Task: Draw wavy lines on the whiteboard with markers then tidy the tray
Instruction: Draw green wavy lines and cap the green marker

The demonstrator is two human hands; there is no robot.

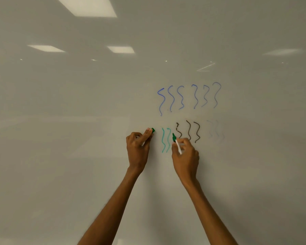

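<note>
While at the whiteboard (78,106), right hand (185,155) fingers (187,141) around green marker (178,147), left hand (138,150) fingers (147,134) around green cap (153,130).

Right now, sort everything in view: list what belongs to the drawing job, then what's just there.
Job: whiteboard; green marker in right hand; green cap in left hand; green lines; blue lines; brown lines.
Just there: ceiling-light reflections; faint grey marks.

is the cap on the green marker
No, the right hand holds the green marker uncapped, and the left hand pinches the green cap.
</note>
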